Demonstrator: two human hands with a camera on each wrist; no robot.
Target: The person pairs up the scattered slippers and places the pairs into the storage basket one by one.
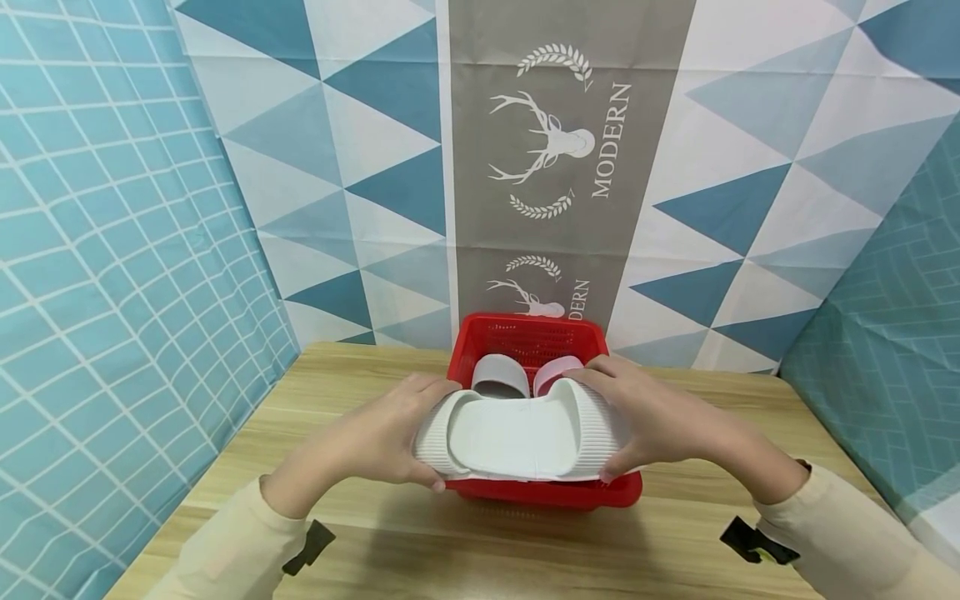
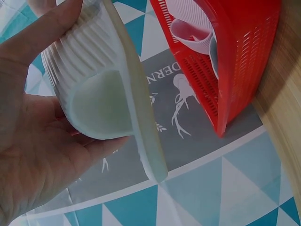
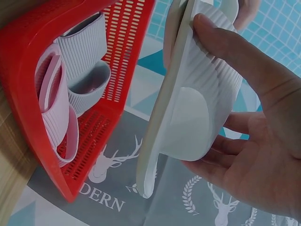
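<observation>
A pair of white slide slippers (image 1: 517, 433) with ribbed straps is held up in front of the red basket (image 1: 622, 495), overlapping its near part in the head view. Their soles run together in the middle, one strap at each end. My left hand (image 1: 386, 429) grips the left slipper (image 2: 94, 52) round its ribbed strap, thumb on one side and fingers on the other. The right slipper (image 3: 202, 80) is gripped the same way by my right hand (image 1: 660, 412). Inside the basket lie grey slippers (image 3: 84, 52) and pink slippers (image 3: 56, 108), partly hidden from the head camera.
The perforated basket stands on a wood-grain table (image 1: 375, 542), close to the back wall cloth (image 1: 510, 167) printed with deer heads and triangles. Blue tile-patterned cloth (image 1: 112, 250) hangs along the left side, and another blue-green cloth (image 1: 892, 317) along the right.
</observation>
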